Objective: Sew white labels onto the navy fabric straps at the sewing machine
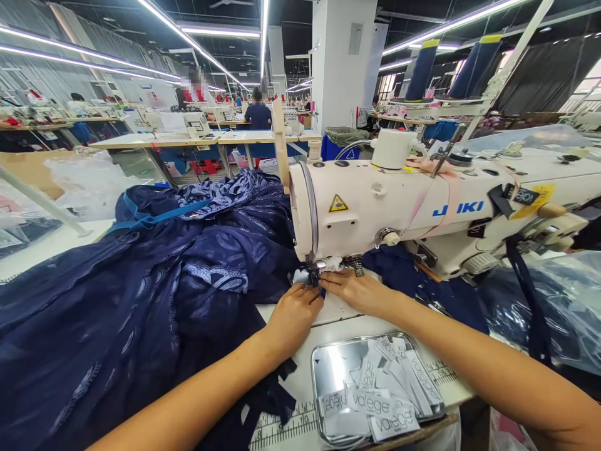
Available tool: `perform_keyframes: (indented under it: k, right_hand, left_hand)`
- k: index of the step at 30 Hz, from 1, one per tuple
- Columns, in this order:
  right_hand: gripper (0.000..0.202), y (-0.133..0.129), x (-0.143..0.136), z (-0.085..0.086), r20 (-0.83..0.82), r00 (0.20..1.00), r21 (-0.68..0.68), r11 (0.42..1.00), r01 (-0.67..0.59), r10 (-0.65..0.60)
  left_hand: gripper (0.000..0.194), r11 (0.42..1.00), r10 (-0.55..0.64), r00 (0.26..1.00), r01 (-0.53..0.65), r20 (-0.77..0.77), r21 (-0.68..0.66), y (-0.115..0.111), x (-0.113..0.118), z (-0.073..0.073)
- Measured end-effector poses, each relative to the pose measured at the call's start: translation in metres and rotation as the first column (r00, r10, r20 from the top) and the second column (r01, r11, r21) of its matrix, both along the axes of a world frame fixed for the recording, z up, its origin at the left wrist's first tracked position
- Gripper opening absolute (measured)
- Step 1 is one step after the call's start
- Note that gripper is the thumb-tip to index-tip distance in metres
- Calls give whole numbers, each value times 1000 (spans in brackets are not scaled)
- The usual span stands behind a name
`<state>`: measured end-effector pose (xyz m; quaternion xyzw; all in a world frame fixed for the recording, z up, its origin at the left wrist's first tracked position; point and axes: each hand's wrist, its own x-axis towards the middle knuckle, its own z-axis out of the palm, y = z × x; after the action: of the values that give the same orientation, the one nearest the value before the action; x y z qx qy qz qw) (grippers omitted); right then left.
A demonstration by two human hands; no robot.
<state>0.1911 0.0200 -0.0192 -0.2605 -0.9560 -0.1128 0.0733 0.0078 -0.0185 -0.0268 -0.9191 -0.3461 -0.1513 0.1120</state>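
Observation:
A white sewing machine (pixel 347 207) lettered in blue stands in front of me, its needle and presser foot (pixel 313 270) just above my fingertips. My left hand (pixel 293 316) is closed, its fingers curled on a narrow piece of navy fabric (pixel 322 293) at the foot. From the other side, my right hand (pixel 352 291) reaches in with fingers together, their tips gripping the same fabric edge. A small whitish piece, perhaps a label, shows beside the foot. A large heap of navy lace garments (pixel 188 269) spreads to the left of my hands.
A metal tray (pixel 328 369) of printed white labels (pixel 370 401) sits near my right forearm. Navy thread cones (pixel 421 72) stand behind the machine. Plastic-wrapped navy goods (pixel 554 307) lie at right. A measuring scale (pixel 286 432) marks the table's front edge. Other people work farther back.

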Motion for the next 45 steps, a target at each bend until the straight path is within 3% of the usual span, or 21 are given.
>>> perform_keyframes:
  k: [18,30,36,40,45]
  right_hand:
    - [39,7,0,-1,55,997,-43,998,49,-46]
    - [38,10,-2,-9,-73,993,24,995,98,-96]
    - [30,14,3,-11,-284,959,-12,1000,12,-15]
    - [29,4,2,-9,-282,959,-73,997,8,-29]
    - [30,-7,-5,-11,-298,954,-78,997,15,-37]
  left_hand:
    - [16,988,73,997,-67,-33,142,4,12,-4]
    - [21,977,86,996,-86,4,196,5,13,-1]
    - [25,979,153,988,-150,-13,137,-3,-4,7]
    - [31,980,198,979,-197,-45,15,7,-26,17]
    - [41,970,229,969,-219,94,-106,21,-31,19]
